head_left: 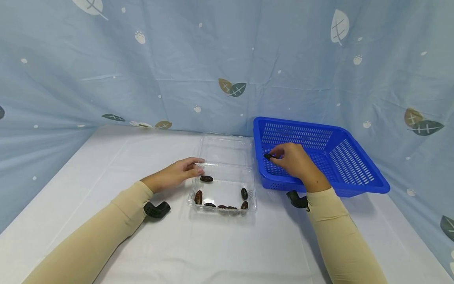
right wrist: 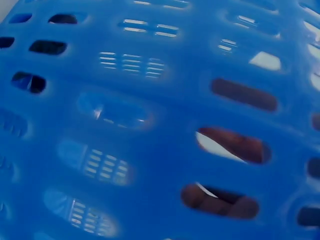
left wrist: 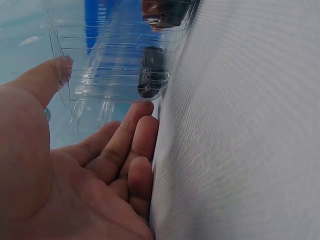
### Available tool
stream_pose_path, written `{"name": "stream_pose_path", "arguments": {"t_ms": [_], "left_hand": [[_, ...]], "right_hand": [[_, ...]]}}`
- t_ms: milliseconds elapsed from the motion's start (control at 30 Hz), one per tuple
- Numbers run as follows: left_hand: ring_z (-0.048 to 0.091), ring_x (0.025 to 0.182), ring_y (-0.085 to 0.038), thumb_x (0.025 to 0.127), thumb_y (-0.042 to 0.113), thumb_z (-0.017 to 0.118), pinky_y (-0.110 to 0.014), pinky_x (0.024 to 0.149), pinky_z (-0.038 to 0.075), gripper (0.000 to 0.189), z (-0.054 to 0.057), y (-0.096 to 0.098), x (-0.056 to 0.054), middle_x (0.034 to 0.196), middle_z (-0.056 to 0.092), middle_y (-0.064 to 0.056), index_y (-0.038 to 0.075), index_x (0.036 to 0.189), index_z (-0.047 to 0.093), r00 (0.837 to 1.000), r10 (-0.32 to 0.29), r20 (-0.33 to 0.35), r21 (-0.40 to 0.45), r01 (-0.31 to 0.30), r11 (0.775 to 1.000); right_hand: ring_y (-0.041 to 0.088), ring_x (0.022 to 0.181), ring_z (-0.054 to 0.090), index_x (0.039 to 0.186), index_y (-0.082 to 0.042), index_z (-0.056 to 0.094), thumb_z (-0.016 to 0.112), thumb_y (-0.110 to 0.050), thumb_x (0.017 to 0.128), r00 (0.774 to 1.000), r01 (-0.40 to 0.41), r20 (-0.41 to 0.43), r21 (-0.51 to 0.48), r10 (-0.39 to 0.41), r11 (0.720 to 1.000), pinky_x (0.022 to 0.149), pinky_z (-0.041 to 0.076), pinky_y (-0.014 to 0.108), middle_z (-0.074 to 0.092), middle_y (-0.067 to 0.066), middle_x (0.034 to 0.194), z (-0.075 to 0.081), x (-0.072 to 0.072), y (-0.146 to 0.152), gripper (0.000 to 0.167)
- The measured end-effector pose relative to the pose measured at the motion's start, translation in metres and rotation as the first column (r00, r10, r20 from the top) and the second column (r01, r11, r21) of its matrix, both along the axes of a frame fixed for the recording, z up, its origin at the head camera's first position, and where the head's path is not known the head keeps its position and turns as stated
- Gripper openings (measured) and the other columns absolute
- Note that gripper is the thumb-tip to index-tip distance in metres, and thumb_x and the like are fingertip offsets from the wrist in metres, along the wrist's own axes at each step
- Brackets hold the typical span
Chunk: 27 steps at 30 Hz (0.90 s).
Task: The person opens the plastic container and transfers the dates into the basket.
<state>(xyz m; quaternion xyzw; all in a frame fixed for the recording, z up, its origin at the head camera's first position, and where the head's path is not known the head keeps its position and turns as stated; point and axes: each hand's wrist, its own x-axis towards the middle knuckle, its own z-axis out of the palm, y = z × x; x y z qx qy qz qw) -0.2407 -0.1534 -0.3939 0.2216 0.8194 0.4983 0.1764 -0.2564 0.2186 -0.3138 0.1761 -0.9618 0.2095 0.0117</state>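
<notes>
My right hand [head_left: 294, 159] is over the left part of the blue plastic basket [head_left: 365, 179], pinching a dark date [head_left: 268, 156] between thumb and fingertips. In the right wrist view the basket wall [right wrist: 150, 130] fills the picture, and bits of fingers [right wrist: 220, 202] show through its slots. Beside the clear plastic clamshell box [head_left: 223, 169], my left hand [head_left: 177, 173] rests with relaxed fingers, its thumb at the box's left rim. Several brown dates lie along the box's edges, among them one date [head_left: 206, 178] near the left thumb and another [head_left: 244, 193] at the right wall.
The box's lid [head_left: 227, 150] lies folded back, close to the basket's left side. Both stand on a white-covered table [head_left: 170, 244]. A blue leaf-patterned curtain [head_left: 198, 59] hangs behind the table. Black wrist-worn pieces [head_left: 157, 210] stick out below the sleeves.
</notes>
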Motion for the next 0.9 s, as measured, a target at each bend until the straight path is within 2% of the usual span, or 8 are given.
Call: {"name": "stream_pose_path", "arguments": {"t_ms": [167,400,533,733,900], "left_hand": [[0.058,0.128,-0.027,0.104,0.037,0.053,-0.051,0.116,0.036,0.055,0.0016,0.0001,0.0004,0.127,0.065,-0.009,0.011,0.151,0.039,1.000,0.011,0.009,-0.004,-0.011,1.000],[0.058,0.127,-0.028,0.105,0.035,0.052,-0.053,0.116,0.035,0.055,0.0013,0.0001,0.0001,0.127,0.065,-0.011,0.009,0.151,0.038,1.000,0.003,-0.004,0.001,-0.003,1.000],[0.058,0.127,-0.028,0.105,0.035,0.052,-0.052,0.116,0.035,0.054,0.0014,-0.0002,0.0001,0.127,0.065,-0.011,0.009,0.151,0.038,1.000,0.004,-0.009,-0.005,-0.004,1.000],[0.058,0.128,-0.030,0.105,0.033,0.052,-0.053,0.116,0.035,0.054,0.0026,-0.0005,0.0003,0.128,0.064,-0.012,0.008,0.151,0.038,1.000,0.003,-0.002,0.005,-0.003,1.000],[0.058,0.128,-0.028,0.105,0.035,0.052,-0.053,0.116,0.035,0.054,0.0022,-0.0010,-0.0001,0.127,0.065,-0.010,0.010,0.151,0.038,1.000,0.003,0.001,0.002,-0.003,1.000]], "right_hand": [[0.027,0.089,0.069,0.108,0.000,0.076,0.071,-0.012,0.091,0.995,-0.031,0.100,0.033,0.028,0.999,0.079,0.056,0.044,0.075,0.016,0.100,-0.0026,-0.0032,0.0011,0.020],[0.033,0.102,0.069,0.112,0.000,0.074,0.069,-0.012,0.093,0.971,-0.081,0.232,0.065,0.064,0.995,0.090,0.055,0.049,0.074,0.019,0.109,-0.0046,-0.0014,0.0013,0.024],[0.032,0.099,0.070,0.108,-0.002,0.075,0.070,-0.014,0.092,0.968,-0.094,0.240,0.067,0.076,0.993,0.088,0.055,0.049,0.075,0.018,0.106,-0.0051,-0.0007,0.0010,0.021],[0.018,0.080,0.065,0.090,-0.006,0.077,0.072,-0.016,0.090,0.964,-0.129,0.243,0.070,0.108,0.989,0.081,0.056,0.042,0.075,0.005,0.087,-0.0050,-0.0010,0.0004,0.011],[0.016,0.079,0.065,0.090,-0.006,0.077,0.073,-0.017,0.090,0.960,-0.141,0.257,0.082,0.116,0.987,0.081,0.056,0.042,0.074,0.004,0.086,-0.0057,-0.0014,0.0002,0.012]]}}
